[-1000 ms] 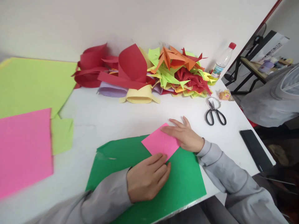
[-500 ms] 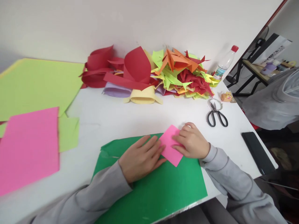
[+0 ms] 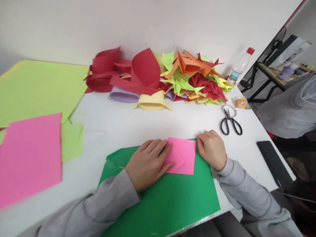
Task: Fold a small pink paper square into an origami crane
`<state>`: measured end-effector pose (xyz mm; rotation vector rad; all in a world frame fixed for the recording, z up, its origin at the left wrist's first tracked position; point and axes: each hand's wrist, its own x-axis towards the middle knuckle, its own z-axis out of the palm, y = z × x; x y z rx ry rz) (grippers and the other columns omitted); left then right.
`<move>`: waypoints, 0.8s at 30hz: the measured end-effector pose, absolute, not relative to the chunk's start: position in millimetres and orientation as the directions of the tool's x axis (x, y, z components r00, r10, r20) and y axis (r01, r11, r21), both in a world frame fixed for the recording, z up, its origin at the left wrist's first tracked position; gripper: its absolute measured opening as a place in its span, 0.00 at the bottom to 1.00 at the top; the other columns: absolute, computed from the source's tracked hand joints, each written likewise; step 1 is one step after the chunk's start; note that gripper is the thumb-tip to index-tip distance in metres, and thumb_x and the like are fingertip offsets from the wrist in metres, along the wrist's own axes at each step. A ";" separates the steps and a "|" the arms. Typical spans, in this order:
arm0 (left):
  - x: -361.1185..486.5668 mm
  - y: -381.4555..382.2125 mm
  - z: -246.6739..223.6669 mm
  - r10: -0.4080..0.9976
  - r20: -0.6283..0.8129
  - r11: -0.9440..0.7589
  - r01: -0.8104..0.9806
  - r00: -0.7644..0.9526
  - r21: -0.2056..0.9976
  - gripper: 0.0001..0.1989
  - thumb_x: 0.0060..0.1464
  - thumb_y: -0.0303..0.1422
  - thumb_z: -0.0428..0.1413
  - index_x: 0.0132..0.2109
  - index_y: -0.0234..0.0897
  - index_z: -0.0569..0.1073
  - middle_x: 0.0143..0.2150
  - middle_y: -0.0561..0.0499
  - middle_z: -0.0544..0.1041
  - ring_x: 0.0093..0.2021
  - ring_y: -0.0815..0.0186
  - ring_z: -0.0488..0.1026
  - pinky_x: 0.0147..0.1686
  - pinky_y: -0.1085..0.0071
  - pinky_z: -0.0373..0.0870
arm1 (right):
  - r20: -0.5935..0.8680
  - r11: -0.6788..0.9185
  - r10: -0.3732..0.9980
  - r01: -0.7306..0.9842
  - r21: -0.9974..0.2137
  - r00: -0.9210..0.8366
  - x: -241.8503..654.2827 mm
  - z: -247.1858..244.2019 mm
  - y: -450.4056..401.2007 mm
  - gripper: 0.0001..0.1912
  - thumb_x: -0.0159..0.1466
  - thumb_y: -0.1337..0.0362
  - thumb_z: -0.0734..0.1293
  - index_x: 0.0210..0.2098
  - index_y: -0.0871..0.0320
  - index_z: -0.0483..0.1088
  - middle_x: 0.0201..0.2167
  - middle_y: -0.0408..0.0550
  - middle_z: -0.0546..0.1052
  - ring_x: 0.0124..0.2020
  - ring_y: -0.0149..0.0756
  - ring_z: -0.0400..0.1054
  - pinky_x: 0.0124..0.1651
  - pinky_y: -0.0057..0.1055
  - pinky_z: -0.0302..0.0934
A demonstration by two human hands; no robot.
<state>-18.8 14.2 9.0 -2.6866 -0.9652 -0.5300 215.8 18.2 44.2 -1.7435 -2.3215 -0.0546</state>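
Observation:
A small folded square of pink paper (image 3: 184, 151) lies on a green sheet (image 3: 158, 204) on the white table. Faint crease lines show on its surface. My left hand (image 3: 148, 164) rests over the square's left side, its fingers stretched out and pressing on the paper. To the right of the square, a small gap away, is my right hand (image 3: 212, 149). Its fingers are curled together near the green sheet's top right corner, and no object shows in them.
Folded paper shapes (image 3: 195, 79) and red paper pieces (image 3: 145, 70) pile along the wall. Scissors (image 3: 230, 121), a plastic bottle (image 3: 239, 67), a wrapped snack (image 3: 240, 103) and a black phone (image 3: 274, 163) are at right. Large pink sheets (image 3: 32, 158) and green-yellow sheets (image 3: 44, 89) lie left.
The pink square has turned, so its edges now run nearly level and upright instead of standing on a corner. My right hand has let go of it and moved right.

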 end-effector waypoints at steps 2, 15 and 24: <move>-19.2 14.3 7.7 0.571 0.405 -0.756 0.650 0.714 -0.079 0.25 0.62 0.45 0.46 0.51 0.26 0.72 0.48 0.34 0.73 0.47 0.49 0.70 0.46 0.54 0.68 | 0.167 0.274 0.951 0.960 -0.057 -0.262 213.6 46.5 14.6 0.12 0.63 0.71 0.60 0.31 0.59 0.75 0.28 0.53 0.74 0.33 0.43 0.64 0.37 0.38 0.57; -19.8 13.9 4.3 0.572 0.410 -0.770 0.637 0.711 -0.030 0.26 0.62 0.45 0.46 0.52 0.25 0.71 0.51 0.35 0.74 0.49 0.49 0.69 0.47 0.53 0.68 | 0.262 0.331 0.935 0.851 -0.408 -0.238 207.6 47.1 3.8 0.05 0.62 0.63 0.65 0.32 0.58 0.68 0.29 0.48 0.75 0.34 0.39 0.68 0.39 0.36 0.63; -20.4 12.5 0.7 0.582 0.403 -0.781 0.624 0.707 0.033 0.24 0.62 0.42 0.47 0.54 0.25 0.71 0.56 0.33 0.71 0.54 0.47 0.67 0.53 0.50 0.65 | 0.351 0.547 0.837 0.651 -0.527 -0.419 199.8 29.1 -2.0 0.21 0.65 0.63 0.63 0.56 0.59 0.61 0.50 0.55 0.74 0.49 0.41 0.70 0.52 0.39 0.67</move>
